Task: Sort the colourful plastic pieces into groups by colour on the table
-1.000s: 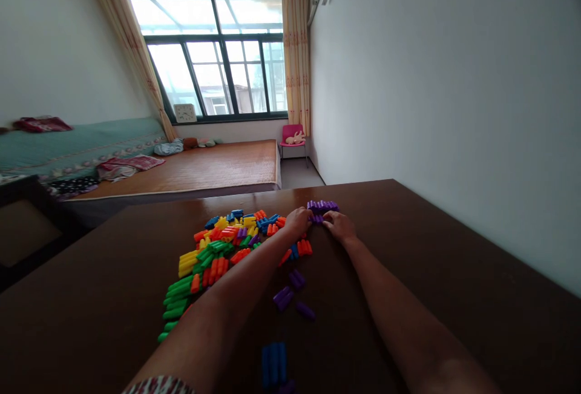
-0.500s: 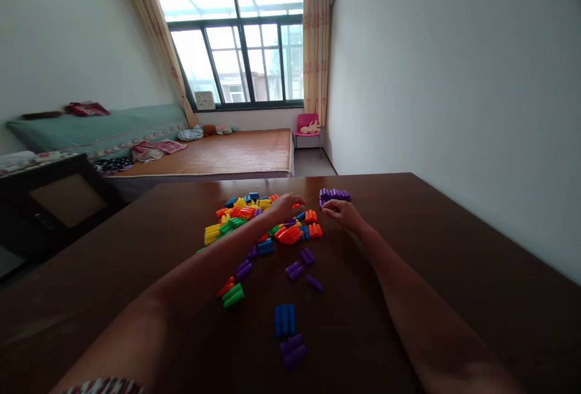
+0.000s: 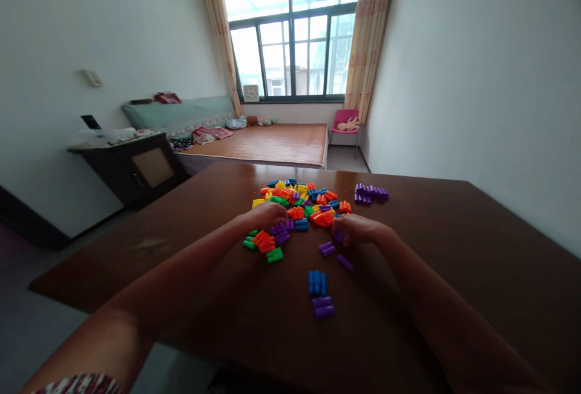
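Head view, left hand: the left hand [image 3: 276,213] was partly curled, its fingertips over the left near side of the heap; whether it had hold of a piece could not be told.
Head view, right hand: the right hand [image 3: 356,229] had its fingers bent downward at a purple piece [image 3: 338,236], which they partly hid; a firm grip could not be made out.
Heap: the mixed pile [image 3: 297,196] of yellow, orange, blue, green and purple pieces lay in the middle of the surface [image 3: 436,215], mostly beyond the hands.
Purple row: a joined purple strip [image 3: 372,191] lay at the far right, apart from the heap.
Beside the left hand: purple pieces [image 3: 282,238], with an orange block [image 3: 264,241] and a green block [image 3: 275,255] slightly nearer.
Below the right hand: a purple cluster [image 3: 327,249] and a single purple peg [image 3: 345,262].
Near middle: a blue block [image 3: 316,283], with a purple pair [image 3: 323,307] just nearer.
Clock: a square white clock [image 3: 251,93] stood at the window's left, its dial marks too small to read.
Chair: a pink chair [image 3: 341,118] stood far right, beyond the surface.
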Action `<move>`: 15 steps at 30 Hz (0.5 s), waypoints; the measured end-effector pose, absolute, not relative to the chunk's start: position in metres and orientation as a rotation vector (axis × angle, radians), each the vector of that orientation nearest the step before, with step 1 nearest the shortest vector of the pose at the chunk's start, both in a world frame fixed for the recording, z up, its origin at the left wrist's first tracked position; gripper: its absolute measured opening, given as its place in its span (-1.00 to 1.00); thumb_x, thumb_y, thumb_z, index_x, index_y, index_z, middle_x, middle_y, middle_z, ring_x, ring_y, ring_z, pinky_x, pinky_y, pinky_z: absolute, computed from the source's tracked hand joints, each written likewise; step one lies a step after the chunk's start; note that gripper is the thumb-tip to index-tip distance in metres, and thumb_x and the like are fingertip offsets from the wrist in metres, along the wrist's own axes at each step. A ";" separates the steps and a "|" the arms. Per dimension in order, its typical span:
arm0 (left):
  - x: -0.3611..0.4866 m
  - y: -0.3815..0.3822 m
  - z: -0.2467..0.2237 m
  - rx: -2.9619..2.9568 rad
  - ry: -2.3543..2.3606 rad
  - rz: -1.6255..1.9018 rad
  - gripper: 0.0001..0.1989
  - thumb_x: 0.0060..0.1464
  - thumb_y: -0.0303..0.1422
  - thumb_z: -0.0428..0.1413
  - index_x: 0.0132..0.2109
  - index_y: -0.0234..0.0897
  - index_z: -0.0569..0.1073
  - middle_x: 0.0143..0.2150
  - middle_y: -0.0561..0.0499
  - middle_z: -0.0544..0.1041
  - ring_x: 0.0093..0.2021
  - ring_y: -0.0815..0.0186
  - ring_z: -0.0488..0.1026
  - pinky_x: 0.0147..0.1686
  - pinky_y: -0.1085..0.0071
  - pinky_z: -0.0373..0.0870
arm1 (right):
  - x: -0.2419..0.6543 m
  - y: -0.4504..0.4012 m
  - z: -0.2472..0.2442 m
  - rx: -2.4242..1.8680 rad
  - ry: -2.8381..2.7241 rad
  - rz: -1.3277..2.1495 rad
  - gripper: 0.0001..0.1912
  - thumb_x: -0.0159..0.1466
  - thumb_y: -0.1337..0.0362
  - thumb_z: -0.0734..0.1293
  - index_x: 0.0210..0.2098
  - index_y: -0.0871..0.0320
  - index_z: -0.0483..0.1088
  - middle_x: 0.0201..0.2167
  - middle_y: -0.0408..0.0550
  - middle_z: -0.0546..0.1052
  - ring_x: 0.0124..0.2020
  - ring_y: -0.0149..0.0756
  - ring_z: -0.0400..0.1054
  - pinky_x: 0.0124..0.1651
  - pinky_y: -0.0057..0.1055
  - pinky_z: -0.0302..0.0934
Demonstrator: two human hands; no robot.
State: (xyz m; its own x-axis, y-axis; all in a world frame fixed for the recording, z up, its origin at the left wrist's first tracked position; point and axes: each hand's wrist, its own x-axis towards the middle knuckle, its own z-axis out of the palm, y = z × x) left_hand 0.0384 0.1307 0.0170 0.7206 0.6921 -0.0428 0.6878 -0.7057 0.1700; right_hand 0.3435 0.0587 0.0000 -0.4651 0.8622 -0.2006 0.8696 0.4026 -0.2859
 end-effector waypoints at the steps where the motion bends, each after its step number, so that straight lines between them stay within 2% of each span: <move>1: 0.037 0.125 0.017 2.760 1.199 -0.013 -0.78 0.07 -0.21 0.08 -0.21 -0.16 0.56 -0.26 0.02 0.57 -0.24 0.27 0.48 -0.28 0.48 0.32 | 0.345 0.059 -0.001 1.622 2.621 -0.563 -0.51 -0.13 0.42 0.46 -0.15 0.19 0.52 -0.17 0.06 0.53 -0.17 -0.11 0.39 -0.17 -0.38 0.20; 3: 0.037 0.113 0.015 2.774 1.348 -0.092 -0.67 0.03 -0.04 0.09 -0.22 -0.17 0.54 -0.24 -0.03 0.55 -0.22 0.20 0.48 -0.30 0.43 0.33 | 0.350 0.060 -0.004 1.659 2.630 -0.596 -0.49 -0.17 0.43 0.47 -0.16 0.16 0.53 -0.17 0.05 0.52 -0.16 -0.10 0.38 -0.15 -0.36 0.21; 5: 0.039 0.104 0.012 2.789 1.377 -0.140 -0.60 0.01 0.01 0.09 -0.18 -0.18 0.53 -0.19 -0.09 0.52 -0.20 0.16 0.48 -0.28 0.40 0.36 | 0.354 0.060 -0.005 1.698 2.633 -0.651 -0.49 -0.17 0.42 0.47 -0.17 0.12 0.53 -0.19 0.02 0.53 -0.18 -0.11 0.39 -0.16 -0.35 0.22; 9: 0.043 0.098 0.010 2.816 1.163 -0.072 -0.73 0.10 -0.30 0.05 -0.07 -0.17 0.51 -0.12 -0.06 0.50 -0.13 0.23 0.46 -0.12 0.43 0.35 | 0.356 0.061 -0.007 1.697 2.648 -0.702 -0.55 -0.12 0.43 0.46 -0.19 0.10 0.54 -0.31 -0.04 0.54 -0.27 -0.17 0.39 -0.23 -0.38 0.21; 11: 0.044 0.099 0.011 2.773 1.119 0.016 -0.69 0.09 -0.43 0.00 -0.05 -0.16 0.51 -0.09 -0.04 0.50 -0.12 0.27 0.46 -0.09 0.45 0.34 | 0.358 0.062 -0.008 1.675 2.701 -0.668 -0.57 -0.13 0.44 0.46 -0.22 0.10 0.55 -0.31 -0.06 0.53 -0.28 -0.21 0.39 -0.24 -0.41 0.20; 15: 0.050 0.103 0.013 2.706 1.210 0.067 -0.73 0.00 -0.41 0.13 -0.10 -0.17 0.53 -0.10 -0.03 0.51 -0.16 0.25 0.46 -0.14 0.45 0.36 | 0.359 0.063 -0.008 1.656 2.728 -0.669 -0.57 -0.15 0.35 0.50 -0.23 0.05 0.55 -0.32 -0.12 0.52 -0.30 -0.25 0.38 -0.25 -0.44 0.20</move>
State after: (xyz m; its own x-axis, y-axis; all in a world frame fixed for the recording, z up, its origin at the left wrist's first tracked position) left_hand 0.0498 0.1029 0.0134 0.6685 0.7430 -0.0311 0.7351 -0.6539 0.1790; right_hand 0.3593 0.0630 -0.0080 -0.4787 0.8713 -0.1083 0.8226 0.4020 -0.4021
